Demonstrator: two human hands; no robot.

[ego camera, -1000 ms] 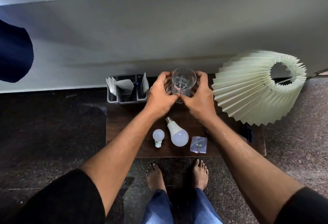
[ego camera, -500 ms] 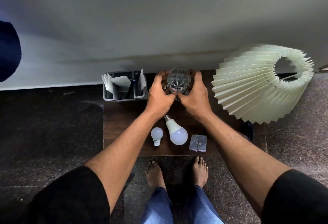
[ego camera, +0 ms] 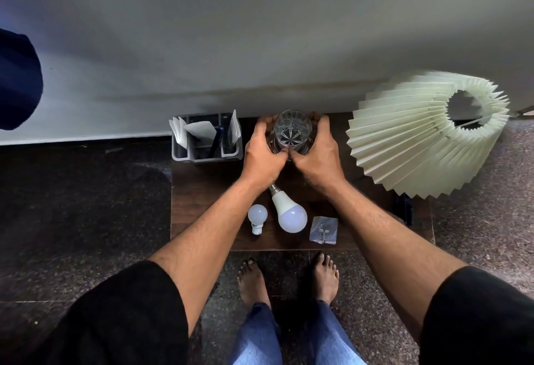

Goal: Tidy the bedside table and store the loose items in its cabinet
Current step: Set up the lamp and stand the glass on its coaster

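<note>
Here, in the head view, both hands wrap a clear glass tumbler (ego camera: 292, 130) at the back of the dark bedside table (ego camera: 202, 191): the left hand (ego camera: 264, 153) curls around its left side, the right hand (ego camera: 316, 156) around its right, thumbs meeting in front. Whether the glass rests on the tabletop is hard to tell. Just left of it stands a grey organiser (ego camera: 205, 140) with papers. Near the front edge lie a small bulb (ego camera: 257, 217), a large bulb (ego camera: 289, 213) and a clear adhesive hook (ego camera: 323, 229). A pleated lampshade (ego camera: 410, 139) tilts at the right.
</note>
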